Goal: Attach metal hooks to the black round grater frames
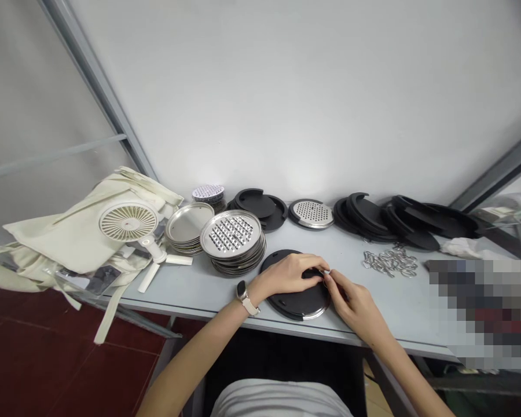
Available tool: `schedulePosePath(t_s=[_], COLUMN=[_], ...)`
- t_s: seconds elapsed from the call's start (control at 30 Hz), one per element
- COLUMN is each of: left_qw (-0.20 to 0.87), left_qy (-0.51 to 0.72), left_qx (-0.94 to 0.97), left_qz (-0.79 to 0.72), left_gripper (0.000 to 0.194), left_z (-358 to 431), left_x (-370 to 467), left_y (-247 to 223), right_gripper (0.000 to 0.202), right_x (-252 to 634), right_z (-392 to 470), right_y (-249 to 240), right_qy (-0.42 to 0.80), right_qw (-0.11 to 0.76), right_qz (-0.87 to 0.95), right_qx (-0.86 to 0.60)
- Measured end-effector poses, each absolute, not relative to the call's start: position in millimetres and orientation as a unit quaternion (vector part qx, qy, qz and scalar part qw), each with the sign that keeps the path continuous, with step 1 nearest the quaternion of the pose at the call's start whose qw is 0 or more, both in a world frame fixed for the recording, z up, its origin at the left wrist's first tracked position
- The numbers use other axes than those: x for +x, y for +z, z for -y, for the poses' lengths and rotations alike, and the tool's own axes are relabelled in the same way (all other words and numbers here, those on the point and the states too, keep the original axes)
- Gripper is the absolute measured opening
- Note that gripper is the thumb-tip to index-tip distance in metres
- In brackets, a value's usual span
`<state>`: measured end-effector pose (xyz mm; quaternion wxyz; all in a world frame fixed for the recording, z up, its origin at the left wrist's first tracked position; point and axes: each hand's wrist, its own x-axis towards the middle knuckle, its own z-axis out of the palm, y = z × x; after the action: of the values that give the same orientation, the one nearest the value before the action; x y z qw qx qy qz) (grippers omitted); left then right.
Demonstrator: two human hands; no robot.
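A black round disc point(301, 298), with a strip of shiny metal at its lower right edge, lies on the table in front of me. My left hand point(290, 272) reaches across its top, thumb and fingers closed on the rim at the right. At that same spot my right hand point(351, 298) pinches with thumb and forefinger, its fingertips touching or nearly touching those of the left. Whatever small thing is between the right fingertips is too hidden to make out. To the right lies a loose pile of metal wire loops point(391, 262).
Left of the disc stand a stack of metal grater discs point(231, 234) and a stack of plain metal discs point(190, 223). Black rings point(367, 214) and a grater disc in a black holder point(311, 213) line the back. A fan point(130, 222) lies on a cream bag point(78, 226).
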<state>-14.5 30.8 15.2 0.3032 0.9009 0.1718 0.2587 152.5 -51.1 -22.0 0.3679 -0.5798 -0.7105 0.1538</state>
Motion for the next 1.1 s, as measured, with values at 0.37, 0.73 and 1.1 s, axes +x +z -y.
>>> schedulePosePath(t_s=[0.37, 0.73, 1.1], left_qw=[0.297, 0.311, 0.305], left_qy=[0.262, 0.258, 0.266], left_qx=[0.903, 0.9, 0.9], left_qz=[-0.169, -0.166, -0.161], left_gripper=[0.026, 0.026, 0.026], left_z=[-30.7, -31.6, -32.3], left_x=[-14.4, -14.3, -13.6], left_y=[14.5, 12.8, 10.8], right_gripper=[0.025, 0.023, 0.026], right_x=[153.8, 154.7, 153.6], right_z=[49.3, 50.0, 51.0], right_y=[-22.7, -23.6, -23.7], right_qy=[0.168, 0.159, 0.139], right_qw=[0.358, 0.36, 0.365], right_qz=[0.712, 0.713, 0.71], right_qx=[-0.58, -0.581, -0.586])
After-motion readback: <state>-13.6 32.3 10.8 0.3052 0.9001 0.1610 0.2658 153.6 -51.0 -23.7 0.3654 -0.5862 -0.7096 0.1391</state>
